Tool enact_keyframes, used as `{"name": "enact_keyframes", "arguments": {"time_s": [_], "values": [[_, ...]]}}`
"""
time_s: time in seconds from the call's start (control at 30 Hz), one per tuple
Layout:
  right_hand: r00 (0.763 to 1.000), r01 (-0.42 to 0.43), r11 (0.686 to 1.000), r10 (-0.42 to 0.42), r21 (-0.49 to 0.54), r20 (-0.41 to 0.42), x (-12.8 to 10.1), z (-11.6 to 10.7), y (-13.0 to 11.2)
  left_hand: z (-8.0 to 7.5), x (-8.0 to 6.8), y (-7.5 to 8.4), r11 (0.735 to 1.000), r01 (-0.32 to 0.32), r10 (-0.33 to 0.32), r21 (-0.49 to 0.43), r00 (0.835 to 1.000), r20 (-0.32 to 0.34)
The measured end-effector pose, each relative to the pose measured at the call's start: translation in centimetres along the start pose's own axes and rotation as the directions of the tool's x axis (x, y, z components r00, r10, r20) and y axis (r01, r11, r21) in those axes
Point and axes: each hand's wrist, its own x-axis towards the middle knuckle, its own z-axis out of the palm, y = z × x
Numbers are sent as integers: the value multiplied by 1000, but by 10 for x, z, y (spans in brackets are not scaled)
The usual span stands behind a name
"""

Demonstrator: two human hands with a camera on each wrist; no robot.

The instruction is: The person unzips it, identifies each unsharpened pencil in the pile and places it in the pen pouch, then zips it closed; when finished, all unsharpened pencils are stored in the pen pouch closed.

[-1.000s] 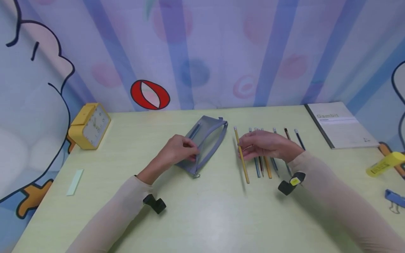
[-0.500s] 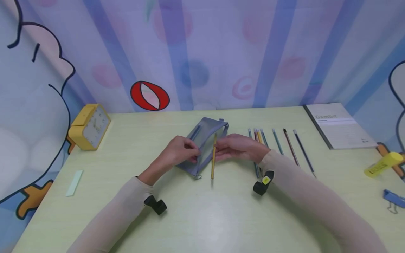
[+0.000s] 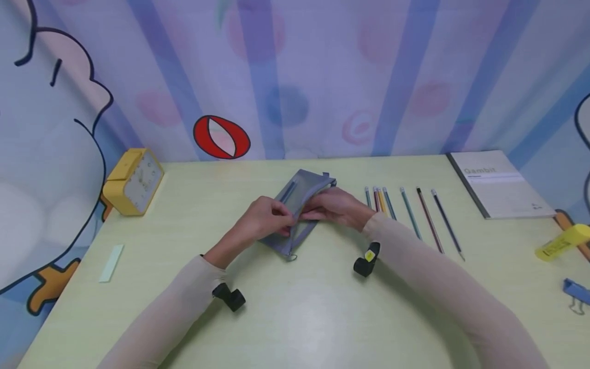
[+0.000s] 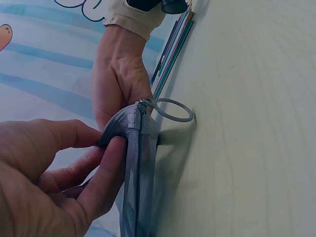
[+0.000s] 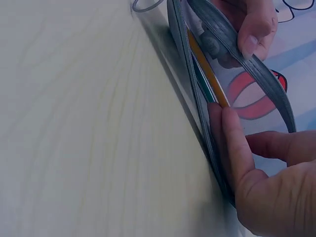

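Observation:
A grey zip pencil case lies on the table, its mouth spread apart. My left hand pinches the near zipper edge between thumb and fingers. At the opening, my right hand has its fingertips inside the case. They hold the end of a yellow pencil, most of which lies within the case. Beside it in the right wrist view a teal pencil shows inside. The zipper's pull ring hangs at one end of the case. In the head view the right hand hides the yellow pencil.
Several pencils lie right of the case, among them a dark blue pencil and a brown pencil. A notebook, a yellow glue stick and a blue binder clip are farther right. A yellow clock and pale green strip lie left.
My right hand has carried the yellow pencil leftward from beside the other pencils and put it into the case's mouth. The left hand has kept its hold on the edge.

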Motion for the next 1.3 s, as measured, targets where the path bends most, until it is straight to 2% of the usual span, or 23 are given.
{"name": "enact_keyframes", "arguments": {"time_s": [0.4, 0.63, 0.73, 0.8, 0.87, 1.0, 1.17, 1.3], "values": [[997, 53, 999, -52, 10, -50, 7, 10, 4, -1, 1, 0, 1000, -6, 6, 1, 1000, 6], [1000, 23, 999, -24, -34, -15, -5, 8, 0, -1, 1, 0, 1000, -3, 3, 3, 1000, 3], [999, 22, 990, -17, -140, 31, -14, 3, -5, 0, 0, 0, 1000, -8, 8, -5, 1000, 4], [998, 38, 962, -23, -269, 61, -21, -1, -10, 0, 0, 0, 1000, -11, 11, -14, 1000, 5], [996, 62, 905, -30, -421, 84, -29, -5, -16, 0, 0, 0, 999, -16, 16, -28, 1000, 6], [993, 100, 725, -34, -681, 110, -46, -8, -31, 1, 0, -3, 1000, 6, -6, -12, 1000, 0], [987, 156, 496, -45, -854, 154, -68, -13, -49, 0, -1, -5, 1000, 5, -5, -19, 1000, 2], [996, 84, 339, -45, -937, 72, -83, -23, -57, -2, -1, -3, 999, -22, 23, -34, 1000, 8]]}}
